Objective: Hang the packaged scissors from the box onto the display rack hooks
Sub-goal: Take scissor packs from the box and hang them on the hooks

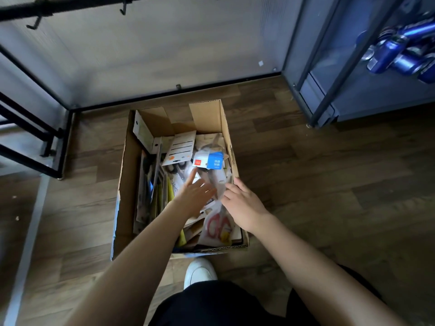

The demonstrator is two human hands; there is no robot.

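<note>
**Both hands in the box, no pack chosen yet**

While the hooks [34, 22] on the rack bar [70, 5] hung bare, both hands were down in the box [127, 184] on the floor [329, 184], which suggested the picking step was under way. The box stood open-flapped just before the rack's foot, probably so each pack had only a short lift to the bar above.

The left hand [195, 191] lay spread over the middle of the pile, fingers straight and pointing toward the far wall, touching or hovering above the packs; which, I could not tell. It looked like sorting, not gripping. The right hand [242, 203] sat at the box's right wall, fingers curled around a clear pack [217, 184], apparently to draw it free.

Scissors packs [181, 147] filled the box: some stood on edge along the left wall, others lay flat and overlapping. A blue-and-white pack [211, 161] rested on top near the right wall, and red-handled scissors [219, 227] lay at the near right corner.

A white shoe [200, 271] stood just behind the near wall.
</note>
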